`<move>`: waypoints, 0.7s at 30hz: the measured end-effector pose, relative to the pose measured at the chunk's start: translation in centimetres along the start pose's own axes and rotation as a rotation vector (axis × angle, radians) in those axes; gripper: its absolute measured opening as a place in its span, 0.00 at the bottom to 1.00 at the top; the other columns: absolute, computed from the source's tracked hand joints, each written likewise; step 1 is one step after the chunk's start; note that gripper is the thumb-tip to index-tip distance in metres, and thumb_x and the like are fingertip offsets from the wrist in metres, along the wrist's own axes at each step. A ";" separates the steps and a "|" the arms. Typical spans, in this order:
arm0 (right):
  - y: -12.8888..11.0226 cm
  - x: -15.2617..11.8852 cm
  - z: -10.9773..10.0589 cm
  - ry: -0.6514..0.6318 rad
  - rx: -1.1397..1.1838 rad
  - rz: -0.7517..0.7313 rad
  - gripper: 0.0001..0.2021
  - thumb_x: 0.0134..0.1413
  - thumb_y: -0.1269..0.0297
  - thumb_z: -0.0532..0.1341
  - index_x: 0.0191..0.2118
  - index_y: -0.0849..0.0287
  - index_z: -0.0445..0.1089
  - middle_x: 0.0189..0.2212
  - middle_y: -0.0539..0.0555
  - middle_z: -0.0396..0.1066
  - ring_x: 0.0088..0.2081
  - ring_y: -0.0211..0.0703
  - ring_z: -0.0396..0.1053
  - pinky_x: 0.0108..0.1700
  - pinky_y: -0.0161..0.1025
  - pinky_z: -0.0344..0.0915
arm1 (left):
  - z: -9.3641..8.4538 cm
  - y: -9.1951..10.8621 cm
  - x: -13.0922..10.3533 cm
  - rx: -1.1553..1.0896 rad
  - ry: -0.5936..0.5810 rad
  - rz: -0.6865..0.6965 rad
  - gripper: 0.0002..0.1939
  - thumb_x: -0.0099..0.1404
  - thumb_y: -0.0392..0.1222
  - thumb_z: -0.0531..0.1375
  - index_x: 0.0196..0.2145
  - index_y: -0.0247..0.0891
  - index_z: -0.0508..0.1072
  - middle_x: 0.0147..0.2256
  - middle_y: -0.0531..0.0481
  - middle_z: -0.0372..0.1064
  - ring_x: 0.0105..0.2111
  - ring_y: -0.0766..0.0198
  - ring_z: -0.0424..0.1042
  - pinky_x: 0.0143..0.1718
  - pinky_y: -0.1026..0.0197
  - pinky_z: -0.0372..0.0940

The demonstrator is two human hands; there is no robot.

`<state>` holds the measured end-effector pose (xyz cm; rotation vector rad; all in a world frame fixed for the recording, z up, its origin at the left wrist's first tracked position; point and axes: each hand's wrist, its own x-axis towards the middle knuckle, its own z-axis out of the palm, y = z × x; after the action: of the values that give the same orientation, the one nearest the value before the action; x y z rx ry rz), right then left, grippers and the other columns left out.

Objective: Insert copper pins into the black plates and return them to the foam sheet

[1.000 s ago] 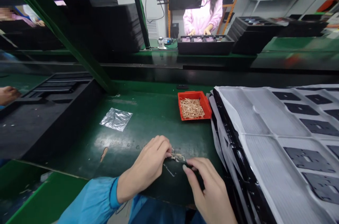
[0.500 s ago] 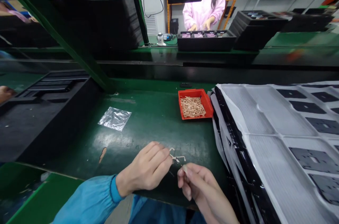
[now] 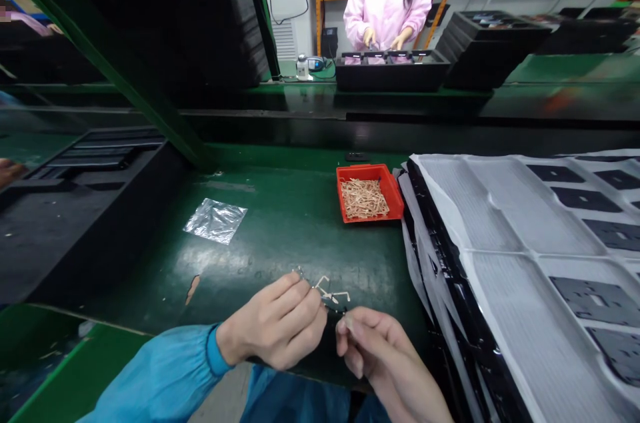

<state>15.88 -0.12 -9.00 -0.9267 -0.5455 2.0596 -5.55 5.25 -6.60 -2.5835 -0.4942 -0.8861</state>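
Head view, left to right. At the left edge, part of another person's hand [image 3: 9,172] shows beside a black tray [image 3: 55,230] with dark bars [image 3: 93,162] in its far part. Next, on the green table [image 3: 285,223]: a worn patch [image 3: 193,290] and, beyond it, a clear plastic bag [image 3: 215,220] lying flat.

Left hand [image 3: 277,323]: fingers curled, gripping a thin dark strip [image 3: 334,309]; the hold itself is largely hidden. Strip lies between the two hands, above the near table edge. Pale bent pieces [image 3: 333,296] sit just beyond it. Right hand [image 3: 383,350]: thumb and forefinger pinched on the strip's right end.

Farther back, a red bin [image 3: 395,200] contains many pale pieces [image 3: 364,200]. At right, near the bin, a stack of trays is topped by a white sheet [image 3: 477,210] and flat dark plates [image 3: 595,300].
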 end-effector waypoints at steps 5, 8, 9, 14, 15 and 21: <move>0.0 0.3 -0.1 0.007 0.038 0.005 0.17 0.53 0.50 0.75 0.33 0.61 0.81 0.26 0.52 0.76 0.24 0.29 0.62 0.30 0.31 0.55 | 0.2 -0.2 0.1 -0.013 0.040 0.020 0.10 0.70 0.27 0.58 0.34 0.34 0.76 0.30 0.43 0.79 0.32 0.57 0.76 0.39 0.53 0.75; -0.1 0.5 -0.1 0.006 0.057 0.009 0.17 0.51 0.50 0.76 0.32 0.61 0.81 0.25 0.52 0.76 0.23 0.30 0.62 0.29 0.31 0.56 | 0.2 -0.4 0.4 -0.021 0.052 0.016 0.11 0.71 0.28 0.57 0.33 0.35 0.76 0.30 0.45 0.79 0.32 0.58 0.76 0.38 0.54 0.75; -0.1 0.5 -0.1 0.004 0.058 0.006 0.17 0.51 0.50 0.76 0.32 0.60 0.81 0.25 0.52 0.76 0.23 0.30 0.63 0.29 0.31 0.56 | 0.2 -0.5 0.4 -0.033 0.039 0.013 0.12 0.72 0.28 0.56 0.33 0.36 0.76 0.30 0.45 0.79 0.32 0.58 0.76 0.38 0.54 0.75; 0.3 0.3 -0.6 0.035 -0.064 -0.068 0.15 0.55 0.50 0.73 0.33 0.59 0.82 0.27 0.54 0.78 0.26 0.33 0.65 0.31 0.33 0.60 | -0.1 0.9 -0.2 -0.161 0.031 -0.245 0.10 0.77 0.31 0.55 0.45 0.30 0.77 0.40 0.38 0.79 0.45 0.53 0.79 0.47 0.49 0.75; 0.5 0.2 -0.8 0.055 -0.119 -0.102 0.15 0.56 0.50 0.73 0.34 0.59 0.82 0.28 0.54 0.78 0.26 0.34 0.65 0.32 0.33 0.61 | -0.2 1.6 -0.3 -0.186 0.054 -0.329 0.10 0.78 0.33 0.55 0.47 0.30 0.76 0.43 0.36 0.78 0.48 0.51 0.78 0.50 0.47 0.74; 1.4 0.2 -0.8 0.107 -0.551 -0.459 0.10 0.65 0.58 0.65 0.34 0.55 0.81 0.31 0.52 0.77 0.32 0.38 0.72 0.35 0.33 0.68 | 0.2 6.1 0.7 -0.537 0.081 -0.905 0.10 0.78 0.46 0.59 0.48 0.40 0.78 0.49 0.39 0.75 0.48 0.54 0.77 0.49 0.52 0.76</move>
<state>15.73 -0.76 -10.45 -1.0882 -1.1828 1.4568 -2.27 0.14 -7.71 -2.7240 -1.6682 -1.5635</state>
